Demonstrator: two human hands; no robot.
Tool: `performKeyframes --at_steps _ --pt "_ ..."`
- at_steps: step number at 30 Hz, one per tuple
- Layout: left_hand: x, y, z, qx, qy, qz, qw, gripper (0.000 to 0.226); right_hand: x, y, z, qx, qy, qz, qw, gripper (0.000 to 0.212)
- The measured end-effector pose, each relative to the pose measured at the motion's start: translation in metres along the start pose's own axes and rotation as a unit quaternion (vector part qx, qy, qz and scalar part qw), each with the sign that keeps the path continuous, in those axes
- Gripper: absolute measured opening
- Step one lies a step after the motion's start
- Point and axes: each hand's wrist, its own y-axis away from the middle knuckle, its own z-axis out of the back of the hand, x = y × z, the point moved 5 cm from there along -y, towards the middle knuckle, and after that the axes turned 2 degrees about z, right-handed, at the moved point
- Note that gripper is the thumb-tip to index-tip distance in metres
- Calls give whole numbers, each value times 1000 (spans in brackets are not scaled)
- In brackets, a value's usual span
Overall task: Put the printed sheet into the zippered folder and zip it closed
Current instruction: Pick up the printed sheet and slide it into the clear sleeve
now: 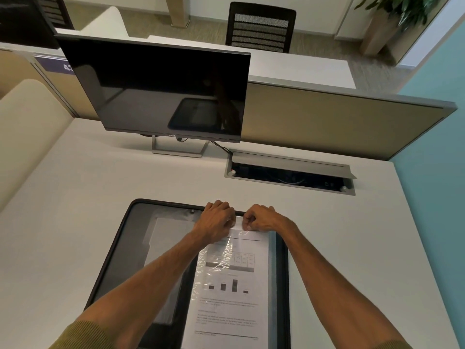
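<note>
The zippered folder (118,250) is laid open on the counter (352,248). The printed sheet (234,293) is seen under a clear plastic sleeve (221,260) on the folder's right half. The sleeve's top edge is pinched by the left hand (217,220) and right hand (260,219), fingers (247,224) curled. A dark monitor (161,89) is placed behind.

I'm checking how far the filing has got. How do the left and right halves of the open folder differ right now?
The right half carries the printed sheet under a wrinkled clear sleeve; the left half shows only grey pockets. Both hands, left hand and right hand, pinch at the right half's top edge; the left half is untouched. Both lie flat and unzipped.
</note>
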Motion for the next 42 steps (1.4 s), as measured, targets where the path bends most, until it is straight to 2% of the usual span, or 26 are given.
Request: performKeyframes --at_steps 5,7,11,14,16,19,23,28,31,34,37,42 --pt "-2 2 0 16 8 15 1000 18 3 10 -2 -25 21 -17 999 10" --pt "-1 7 2 15 21 21 999 24 5 17 -2 -66 32 -23 997 12" --pt "2 25 7 5 24 19 1000 39 11 37 -3 -182 79 -34 980 30" --pt "10 42 10 -1 25 34 999 54 27 46 -14 -222 98 -20 970 50" --pt "17 56 12 -4 29 54 998 59 40 51 -26 -242 78 -1 967 56" --pt "29 81 17 -24 52 94 994 59 59 57 -55 -280 45 24 959 56" --pt "59 134 27 -71 46 136 987 56 96 65 -96 -330 7 53 942 41" --pt "121 211 40 -132 35 229 964 49 149 61 -135 -311 31 56 948 46" --pt "152 257 47 -132 44 330 934 49 169 54 -163 -280 73 41 956 52" --pt "172 293 48 -120 102 407 900 46 183 57 -181 -272 81 12 959 58" --pt "181 311 47 -110 134 404 898 45 193 61 -191 -264 87 -7 961 63" --pt "182 312 55 -131 190 402 886 40 194 59 -204 -193 97 -15 976 68"
